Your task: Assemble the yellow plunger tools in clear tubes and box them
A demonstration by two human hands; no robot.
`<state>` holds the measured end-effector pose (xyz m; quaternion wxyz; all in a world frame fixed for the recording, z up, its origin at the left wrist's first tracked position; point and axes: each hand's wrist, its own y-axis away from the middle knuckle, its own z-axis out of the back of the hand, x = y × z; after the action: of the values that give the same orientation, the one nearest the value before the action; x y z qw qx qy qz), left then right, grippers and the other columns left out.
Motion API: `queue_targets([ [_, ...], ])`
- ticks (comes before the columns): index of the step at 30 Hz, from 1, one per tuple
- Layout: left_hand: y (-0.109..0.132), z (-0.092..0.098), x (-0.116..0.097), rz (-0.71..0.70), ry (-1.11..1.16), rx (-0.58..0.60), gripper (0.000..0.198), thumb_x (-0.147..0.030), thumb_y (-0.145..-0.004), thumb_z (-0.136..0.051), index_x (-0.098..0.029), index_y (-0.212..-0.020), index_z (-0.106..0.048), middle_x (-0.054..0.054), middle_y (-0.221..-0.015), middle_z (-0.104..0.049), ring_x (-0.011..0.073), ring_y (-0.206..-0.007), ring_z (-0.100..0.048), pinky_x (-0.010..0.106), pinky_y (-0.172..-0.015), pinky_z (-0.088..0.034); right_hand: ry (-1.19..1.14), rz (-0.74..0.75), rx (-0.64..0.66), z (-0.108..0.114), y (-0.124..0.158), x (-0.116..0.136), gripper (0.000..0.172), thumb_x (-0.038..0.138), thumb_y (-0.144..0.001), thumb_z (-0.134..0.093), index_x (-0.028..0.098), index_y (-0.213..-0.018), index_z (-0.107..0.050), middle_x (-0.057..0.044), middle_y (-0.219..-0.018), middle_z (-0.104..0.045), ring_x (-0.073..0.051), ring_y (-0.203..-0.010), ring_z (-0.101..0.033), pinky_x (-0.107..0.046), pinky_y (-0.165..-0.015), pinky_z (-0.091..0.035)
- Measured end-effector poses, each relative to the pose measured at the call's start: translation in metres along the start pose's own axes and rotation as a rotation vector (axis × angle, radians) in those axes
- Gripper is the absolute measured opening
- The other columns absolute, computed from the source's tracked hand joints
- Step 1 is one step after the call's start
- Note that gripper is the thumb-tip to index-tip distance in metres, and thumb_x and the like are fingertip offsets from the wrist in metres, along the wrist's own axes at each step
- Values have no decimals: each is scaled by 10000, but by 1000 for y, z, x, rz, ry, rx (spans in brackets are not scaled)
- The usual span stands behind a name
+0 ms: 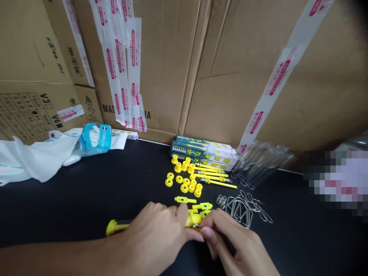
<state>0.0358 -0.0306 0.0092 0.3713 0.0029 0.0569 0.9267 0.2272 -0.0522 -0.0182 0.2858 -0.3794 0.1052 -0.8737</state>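
My left hand point(161, 230) is wrapped round a clear tube with yellow ends, which looks like a tubular spring scale point(115, 227). Most of the tube is hidden under the palm. At its right end, a small metal wire ring point(196, 225) shows by the yellow cap point(193, 219). The thumb and fingers of my right hand point(232, 237) are pinched together at this wire. Just beyond both hands lie several flat yellow tabs with holes point(185, 200). Bent wire hooks point(240, 211) and small coil springs point(221, 200) lie beyond my right hand.
Several yellow collars point(184, 188) and yellow rods with springs point(217, 182) lie farther back. Behind them are stacked printed boxes point(204, 151) and clear tubes point(258, 163). A tissue pack point(96, 138) lies at the left. Cardboard walls point(161, 69) close off the back.
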Motion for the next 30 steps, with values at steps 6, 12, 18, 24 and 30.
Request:
queue_targets([
  [6, 6, 2, 9, 78, 238, -41, 292, -439, -997, -484, -225, -988, -681, 50, -841, -689, 250, -696, -665, 283, -550, -376, 9, -5, -3, 0, -1, -3, 225, 199, -1014, -458, 234, -820, -567, 45, -674, -645, -94, -555, -635, -147, -542, -499],
  [12, 13, 8, 20, 212, 668, 12, 240, -452, -914, -595, -242, -1029, -611, -12, -857, -636, 186, -765, -631, 255, -660, -411, 109, 162, -177, 2, 1, 1, 133, 159, -989, -503, 240, -1028, -601, -11, -837, -707, -127, -681, -706, -175, -641, -556],
  [18, 4, 17, 24, 143, 1055, 111, 210, -409, -933, -545, -205, -885, -524, -40, -718, -647, 102, -552, -559, 180, -501, -433, 186, 170, -235, 8, -3, 4, 191, 106, -970, -508, 229, -1056, -627, -30, -870, -690, -127, -718, -697, -190, -681, -558],
  [24, 2, 13, 21, 125, 1212, 190, 247, -414, -908, -580, -184, -997, -574, -28, -719, -664, 59, -399, -462, 146, -372, -390, 308, 237, -277, 7, -1, 0, 212, 105, -986, -478, 227, -1087, -618, -12, -777, -687, -133, -636, -679, -209, -587, -524],
  [30, 2, 14, 21, 112, 1122, 135, 251, -404, -895, -615, -175, -991, -650, -36, -654, -657, 80, -491, -472, 173, -454, -341, 396, 258, -219, 7, 5, -6, 292, 71, -979, -455, 216, -1187, -600, 4, -723, -614, -121, -583, -625, -219, -561, -494],
])
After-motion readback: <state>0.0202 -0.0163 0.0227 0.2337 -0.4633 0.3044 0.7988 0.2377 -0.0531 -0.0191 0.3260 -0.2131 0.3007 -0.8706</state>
